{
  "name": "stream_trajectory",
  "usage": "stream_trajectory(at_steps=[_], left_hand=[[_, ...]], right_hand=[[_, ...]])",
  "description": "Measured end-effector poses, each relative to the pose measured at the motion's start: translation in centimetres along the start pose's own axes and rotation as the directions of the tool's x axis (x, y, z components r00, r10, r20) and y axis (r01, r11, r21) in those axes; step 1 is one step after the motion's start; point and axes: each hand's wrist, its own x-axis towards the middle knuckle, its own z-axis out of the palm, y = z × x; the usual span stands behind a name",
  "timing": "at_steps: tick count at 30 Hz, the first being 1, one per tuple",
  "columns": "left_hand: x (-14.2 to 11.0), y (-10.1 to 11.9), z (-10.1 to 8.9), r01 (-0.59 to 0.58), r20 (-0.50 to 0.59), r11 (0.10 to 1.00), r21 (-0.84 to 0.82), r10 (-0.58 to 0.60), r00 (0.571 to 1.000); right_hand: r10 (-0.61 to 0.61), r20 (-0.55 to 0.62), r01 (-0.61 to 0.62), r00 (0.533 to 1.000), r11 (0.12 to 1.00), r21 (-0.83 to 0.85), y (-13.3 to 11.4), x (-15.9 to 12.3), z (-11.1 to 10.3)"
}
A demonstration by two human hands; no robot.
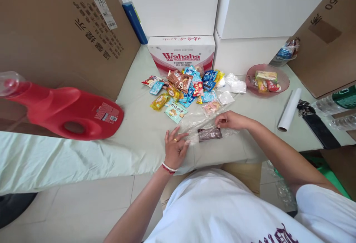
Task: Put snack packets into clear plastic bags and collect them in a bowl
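A clear plastic bag [191,124] lies on the cloth-covered table, with a dark brown snack packet [210,134] in or under its film; I cannot tell which. My left hand [176,147], ring and bracelets on it, rests with fingers spread at the bag's left end. At the other end, the fingers of my right hand [230,120] are pinched on the film, just above the packet's right corner. Beyond both hands spreads a heap of wrapped snacks [185,83] in blue, brown, red and yellow. A pale green packet [176,112] and a pink packet [211,107] lie nearest.
A pink bowl [251,91] of snacks stands at right, near a white roll [289,109], a black phone-like object [321,130] and plastic bottles [345,100]. On the left is a red jug [83,109]. A Wahaha box [182,54] and large cartons [55,32] border the table.
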Motion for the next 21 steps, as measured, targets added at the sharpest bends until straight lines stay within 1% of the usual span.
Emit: stream_trajectory(at_steps=[2, 3, 5, 6, 8, 9, 10, 11, 12, 13, 14, 15, 16, 17, 18, 19, 20, 21], left_hand=[[0.7, 0.0, 0.6, 0.159, -0.086, 0.986, -0.046, -0.163, 0.983], [1.1, 0.0, 0.9, 0.225, -0.122, 0.972, -0.063, -0.231, 0.965], [1.8, -0.2, 1.2, 0.318, -0.197, 0.946, -0.067, -0.325, 0.925], [2.1, -0.2, 1.3, 0.348, -0.24, 0.936, -0.054, -0.351, 0.905], [2.4, -0.2, 1.3, 0.376, -0.329, 0.927, -0.009, -0.358, 0.874], [2.5, -0.1, 1.1, 0.377, -0.368, 0.926, 0.016, -0.345, 0.863], [2.4, 0.1, 0.9, 0.371, -0.403, 0.928, 0.039, -0.325, 0.855], [2.2, 0.3, 0.7, 0.36, -0.429, 0.931, 0.062, -0.301, 0.852], [2.0, 0.6, 0.4, 0.34, -0.441, 0.937, 0.084, -0.271, 0.856], [1.7, 0.9, 0.2, 0.307, -0.435, 0.946, 0.108, -0.232, 0.87], [1.5, 1.4, 0.1, 0.253, -0.405, 0.959, 0.132, -0.18, 0.896], [1.3, 1.9, -0.1, 0.174, -0.347, 0.973, 0.153, -0.112, 0.931], [1.3, 2.5, -0.1, 0.074, -0.261, 0.983, 0.166, -0.028, 0.965], [1.5, 3.2, -0.1, -0.038, -0.158, 0.986, 0.165, 0.064, 0.985], [1.9, 3.8, 0.1, -0.142, -0.051, 0.978, 0.152, 0.151, 0.987], [2.3, 4.4, 0.3, -0.225, 0.046, 0.965, 0.133, 0.221, 0.974], [2.9, 4.9, 0.5, -0.281, 0.127, 0.953, 0.116, 0.267, 0.955], [3.4, 5.3, 0.8, -0.31, 0.186, 0.945, 0.107, 0.287, 0.94]], right_hand=[[0.067, -0.016, -0.067, 0.998, 0.998, 0.001, 1.1, -0.3, -0.8], [0.106, -0.055, -0.108, 0.993, 0.993, -0.037, 1.4, -0.5, -1.3], [0.164, -0.185, -0.199, 0.969, 0.961, -0.191, 1.6, -0.7, -2.0], [0.172, -0.262, -0.245, 0.95, 0.928, -0.28, 1.3, -0.7, -2.3], [0.131, -0.384, -0.298, 0.914, 0.86, -0.415, 0.5, -0.2, -2.6], [0.087, -0.42, -0.294, 0.903, 0.839, -0.458, -0.1, 0.3, -2.6], [0.032, -0.432, -0.266, 0.902, 0.828, -0.494, -0.6, 0.9, -2.5], [-0.023, -0.417, -0.222, 0.908, 0.82, -0.527, -1.2, 1.8, -2.4], [-0.069, -0.386, -0.173, 0.92, 0.811, -0.559, -1.6, 2.7, -2.2], [-0.097, -0.349, -0.137, 0.932, 0.799, -0.586, -1.9, 3.8, -1.9], [-0.101, -0.318, -0.121, 0.943, 0.784, -0.609, -2.2, 4.8, -1.6], [-0.082, -0.297, -0.129, 0.951, 0.769, -0.626, -2.4, 5.9, -1.3], [-0.046, -0.287, -0.155, 0.957, 0.755, -0.637, -2.5, 6.9, -1.0], [-0.003, -0.281, -0.185, 0.96, 0.745, -0.641, -2.6, 7.7, -0.8], [0.035, -0.27, -0.206, 0.962, 0.739, -0.641, -2.7, 8.3, -0.8], [0.064, -0.251, -0.215, 0.966, 0.74, -0.638, -2.9, 8.7, -0.8], [0.084, -0.228, -0.213, 0.97, 0.745, -0.632, -3.1, 8.9, -1.0], [0.09, -0.206, -0.202, 0.974, 0.754, -0.625, -3.4, 8.7, -1.2]])
